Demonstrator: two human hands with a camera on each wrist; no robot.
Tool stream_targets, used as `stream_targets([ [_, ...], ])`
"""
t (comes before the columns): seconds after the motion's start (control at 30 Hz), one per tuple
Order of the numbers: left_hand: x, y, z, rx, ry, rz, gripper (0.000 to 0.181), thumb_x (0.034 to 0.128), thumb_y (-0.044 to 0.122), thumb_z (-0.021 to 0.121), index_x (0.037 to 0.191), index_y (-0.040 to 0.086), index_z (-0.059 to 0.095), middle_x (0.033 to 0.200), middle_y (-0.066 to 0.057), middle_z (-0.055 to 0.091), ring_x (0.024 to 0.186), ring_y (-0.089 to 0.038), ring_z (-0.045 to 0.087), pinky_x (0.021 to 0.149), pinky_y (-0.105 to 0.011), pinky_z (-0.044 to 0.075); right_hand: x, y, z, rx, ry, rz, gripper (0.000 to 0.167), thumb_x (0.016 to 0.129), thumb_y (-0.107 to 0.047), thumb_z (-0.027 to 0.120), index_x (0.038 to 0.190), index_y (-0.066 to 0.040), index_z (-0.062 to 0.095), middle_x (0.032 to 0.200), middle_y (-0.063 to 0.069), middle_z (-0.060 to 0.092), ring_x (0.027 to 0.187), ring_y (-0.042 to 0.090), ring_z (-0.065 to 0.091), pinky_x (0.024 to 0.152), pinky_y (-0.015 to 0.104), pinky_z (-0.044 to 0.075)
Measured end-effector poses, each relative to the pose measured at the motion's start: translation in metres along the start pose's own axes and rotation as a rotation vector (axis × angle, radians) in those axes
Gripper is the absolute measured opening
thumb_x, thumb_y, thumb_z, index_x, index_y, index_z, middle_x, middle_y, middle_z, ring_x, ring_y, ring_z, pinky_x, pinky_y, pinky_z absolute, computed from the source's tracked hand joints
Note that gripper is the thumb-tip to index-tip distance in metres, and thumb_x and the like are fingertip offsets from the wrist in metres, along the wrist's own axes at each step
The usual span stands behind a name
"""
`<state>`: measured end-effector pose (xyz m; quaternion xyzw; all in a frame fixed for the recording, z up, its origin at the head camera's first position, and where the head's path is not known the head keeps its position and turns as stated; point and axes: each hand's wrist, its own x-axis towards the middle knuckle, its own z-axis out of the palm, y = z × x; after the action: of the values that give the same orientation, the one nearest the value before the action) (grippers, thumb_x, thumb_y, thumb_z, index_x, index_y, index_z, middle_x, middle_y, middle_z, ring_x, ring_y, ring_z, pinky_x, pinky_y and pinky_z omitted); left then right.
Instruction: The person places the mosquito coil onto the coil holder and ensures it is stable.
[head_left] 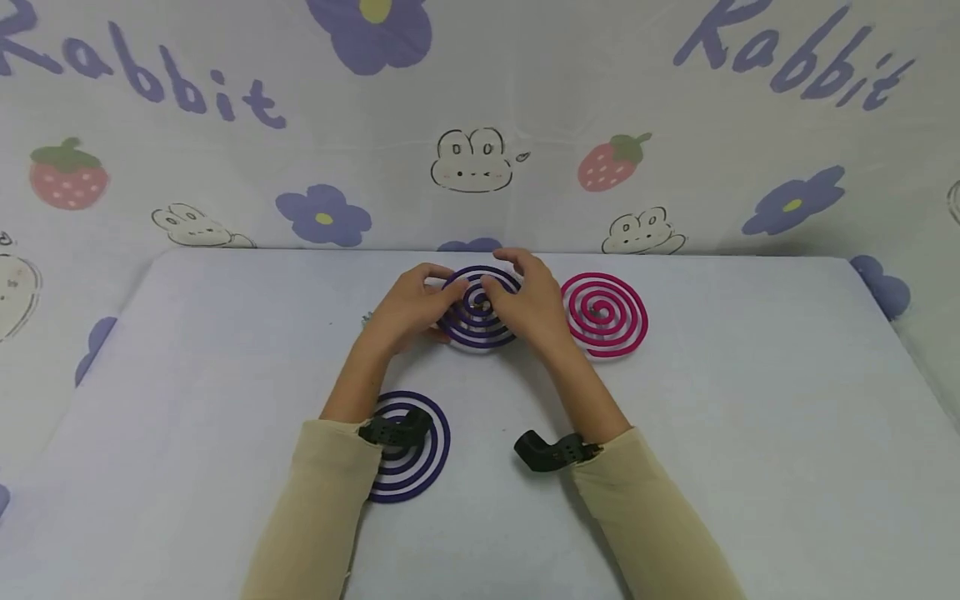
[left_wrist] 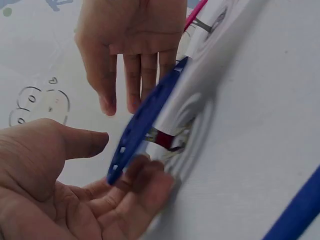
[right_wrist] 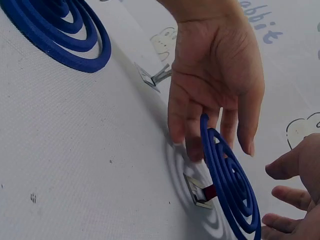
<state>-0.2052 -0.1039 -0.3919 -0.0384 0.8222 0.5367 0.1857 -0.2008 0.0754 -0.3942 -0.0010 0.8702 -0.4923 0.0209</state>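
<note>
Between the two hands, a dark blue spiral [head_left: 480, 342] sits on a small metal holder with a red part [left_wrist: 164, 139]. My left hand [head_left: 408, 308] is at its left edge, thumb in front and relaxed fingers partly behind; some fingers overlap the rim, contact unclear. On the other side, my right hand [head_left: 534, 307] has its thumb over the disc and its fingers loosely extended. In the right wrist view the spiral [right_wrist: 222, 192] stands clear of the right fingers [right_wrist: 287, 197], with the left hand [right_wrist: 217, 70] beyond.
A pink spiral [head_left: 641, 321] is right of the right hand. A second blue spiral [head_left: 442, 446] lies nearer, partly under the left wrist. Another metal holder [right_wrist: 150, 79] without a spiral is beside the left hand. A printed cloth [head_left: 555, 208] hangs behind the white table [head_left: 750, 417].
</note>
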Motion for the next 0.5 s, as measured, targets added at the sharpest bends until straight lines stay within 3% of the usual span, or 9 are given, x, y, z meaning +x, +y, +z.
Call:
stream_targets([
  [0.17, -0.004, 0.008, -0.012, 0.166, 0.075, 0.024, 0.062, 0.1072, 0.043, 0.059, 0.157, 0.009, 0.043, 0.146, -0.020, 0.063, 0.122, -0.036, 0.067, 0.103, -0.049, 0.058, 0.002, -0.006, -0.002, -0.033, 0.013, -0.062, 0.049, 0.102, -0.029, 0.066, 0.149, -0.014, 0.059, 0.163, 0.012, 0.050, 0.157, 0.032, 0.041, 0.131, 0.055, 0.033],
  [0.33, -0.006, 0.014, -0.013, 0.158, 0.096, 0.102, 0.064, 0.1061, 0.043, 0.061, 0.158, 0.010, 0.043, 0.155, -0.019, 0.055, 0.145, -0.036, 0.052, 0.119, -0.055, 0.048, 0.001, -0.005, -0.009, -0.048, 0.057, -0.127, 0.047, 0.103, -0.025, 0.065, 0.147, -0.010, 0.060, 0.159, 0.014, 0.053, 0.156, 0.033, 0.042, 0.131, 0.055, 0.033],
  [0.5, -0.015, 0.014, -0.017, 0.170, 0.116, 0.167, 0.061, 0.1069, 0.039, 0.061, 0.158, 0.011, 0.044, 0.158, -0.019, 0.053, 0.150, -0.036, 0.048, 0.123, -0.057, 0.043, -0.002, -0.006, -0.010, -0.103, 0.065, -0.230, 0.047, 0.102, -0.021, 0.066, 0.146, -0.006, 0.060, 0.159, 0.017, 0.052, 0.153, 0.034, 0.046, 0.130, 0.053, 0.036],
])
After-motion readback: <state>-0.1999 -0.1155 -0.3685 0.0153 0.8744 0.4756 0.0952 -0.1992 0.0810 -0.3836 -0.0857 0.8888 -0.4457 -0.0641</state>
